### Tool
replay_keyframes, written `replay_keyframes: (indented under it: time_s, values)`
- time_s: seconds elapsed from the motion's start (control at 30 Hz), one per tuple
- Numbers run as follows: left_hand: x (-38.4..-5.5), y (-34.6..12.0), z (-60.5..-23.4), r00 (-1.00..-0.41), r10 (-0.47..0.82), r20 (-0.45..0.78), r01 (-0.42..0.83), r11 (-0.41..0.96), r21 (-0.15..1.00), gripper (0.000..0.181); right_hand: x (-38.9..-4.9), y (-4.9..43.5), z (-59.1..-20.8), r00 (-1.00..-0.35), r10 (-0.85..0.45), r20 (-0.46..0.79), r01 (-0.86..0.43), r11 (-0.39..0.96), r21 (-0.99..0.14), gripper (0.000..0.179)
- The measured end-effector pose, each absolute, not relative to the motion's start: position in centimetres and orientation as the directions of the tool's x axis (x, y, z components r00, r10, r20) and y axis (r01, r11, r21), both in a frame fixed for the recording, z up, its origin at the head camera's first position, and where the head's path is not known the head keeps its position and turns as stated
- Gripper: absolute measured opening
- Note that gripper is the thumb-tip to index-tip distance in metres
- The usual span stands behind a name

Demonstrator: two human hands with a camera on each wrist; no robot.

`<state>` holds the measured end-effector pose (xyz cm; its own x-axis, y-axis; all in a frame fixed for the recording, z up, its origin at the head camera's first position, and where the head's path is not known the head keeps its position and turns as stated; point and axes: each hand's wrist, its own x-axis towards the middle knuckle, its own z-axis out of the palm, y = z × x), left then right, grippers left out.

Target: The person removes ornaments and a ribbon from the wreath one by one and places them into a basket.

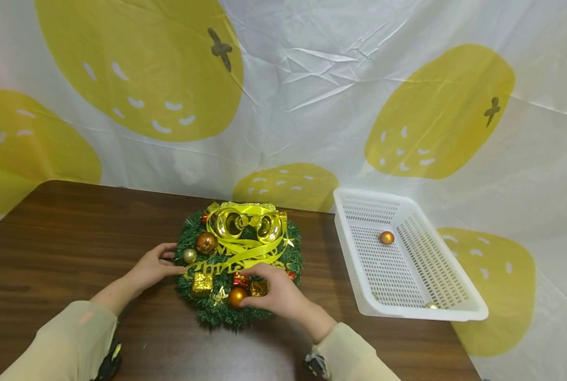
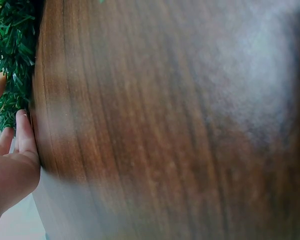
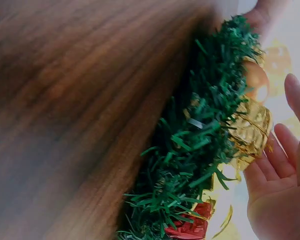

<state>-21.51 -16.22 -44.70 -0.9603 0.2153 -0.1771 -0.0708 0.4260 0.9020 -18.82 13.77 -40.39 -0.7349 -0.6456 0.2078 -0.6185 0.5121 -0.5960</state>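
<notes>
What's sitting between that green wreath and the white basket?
Only a bare strip of the brown tabletop; the head view shows it between the wreath and the white basket.

A yellow-patterned white cloth [image 1: 302, 121] hangs behind the wooden table [image 1: 83, 233].

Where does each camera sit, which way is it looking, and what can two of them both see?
Head: on the head, looking forward and down at the wreath on the table and the white basket; left hand, right hand and both sleeves show.
Left wrist: on that wrist, looking mostly at table, wreath at the left edge; the left hand shows.
Right wrist: on that wrist, looking along the wreath's side; the right hand shows, plus probably some left hand up top.
Shared: head and right wrist both see the orange ball beside the right hand.
</notes>
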Motion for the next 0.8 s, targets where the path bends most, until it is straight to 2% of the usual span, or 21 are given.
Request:
replay_keyframes:
  time_s: [0.1,0.33,0.5,0.67,0.8]
  values:
    - [-21.43,-16.19,-44.73,-0.960,0.214,-0.180,-0.075,0.424,0.903,0.082,-18.69,13.55,-40.62,-0.718,-0.666,0.201,-0.648,0.534,-0.544,0.052]
    - [-21.44,-16.29,-44.81,-0.962,0.210,-0.177,-0.071,0.430,0.900,0.081,-18.44,13.33,-41.18,-0.666,-0.715,0.214,-0.742,0.604,-0.290,0.049]
    - [-21.68,-16.44,-45.12,-0.963,0.211,-0.167,-0.062,0.430,0.901,0.087,-18.36,13.28,-41.45,-0.623,-0.745,0.237,-0.782,0.599,-0.171,0.048]
    - [-22.08,-16.64,-45.59,-0.965,0.217,-0.147,-0.039,0.435,0.900,0.091,-18.24,13.17,-41.37,-0.612,-0.753,0.243,-0.789,0.600,-0.128,0.043]
    - [-21.89,-16.42,-45.17,-0.961,0.212,-0.176,-0.070,0.430,0.900,0.089,-18.27,13.06,-41.28,-0.643,-0.733,0.220,-0.765,0.616,-0.188,0.041]
